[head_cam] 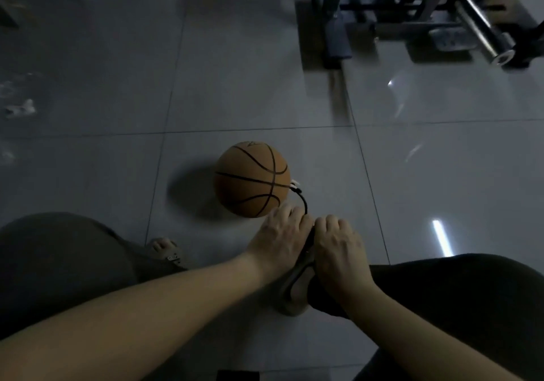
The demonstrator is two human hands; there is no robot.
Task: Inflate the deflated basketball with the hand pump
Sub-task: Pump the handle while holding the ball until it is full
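1. Basketball (pixel 252 179), orange and pebbled with black seams, is sitting on the glossy grey tiled floor (pixel 117 100) just beyond both hands.
2. Left hand (pixel 278 240) and right hand (pixel 338 246) are clenching the dark pump handle (pixel 309 240), knuckles up.
3. A thin black hose (pixel 303 202) is curving to the ball.

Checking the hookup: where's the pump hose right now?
In the head view, the hose curves from the basketball's right side down to the left hand, just right of centre.
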